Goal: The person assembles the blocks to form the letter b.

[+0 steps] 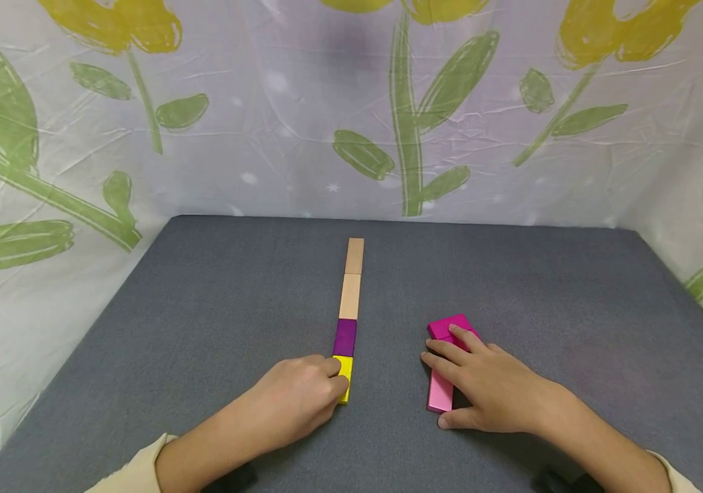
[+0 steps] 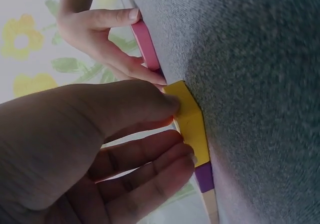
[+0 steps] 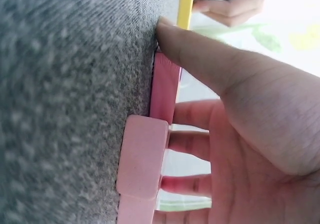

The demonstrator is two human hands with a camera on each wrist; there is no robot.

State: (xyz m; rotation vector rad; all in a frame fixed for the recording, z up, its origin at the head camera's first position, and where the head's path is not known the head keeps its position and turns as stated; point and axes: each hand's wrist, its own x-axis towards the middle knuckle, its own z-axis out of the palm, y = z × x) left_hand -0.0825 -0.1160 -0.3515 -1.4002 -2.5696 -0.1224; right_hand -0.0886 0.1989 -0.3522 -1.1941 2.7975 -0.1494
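My left hand (image 1: pixel 302 396) pinches the yellow block (image 1: pixel 346 370); I should keep it flush with the purple block (image 1: pixel 345 337). My right hand (image 1: pixel 491 387) rests on pink blocks (image 1: pixel 441 392), fingers outstretched.

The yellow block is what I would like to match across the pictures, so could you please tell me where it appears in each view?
Head: the yellow block is at lower centre, partly covered by the left hand.
Left wrist: it is just right of centre.
Right wrist: it is at the top edge, slightly right of centre.
Shared landmark: the left hand, at the yellow block in all three.
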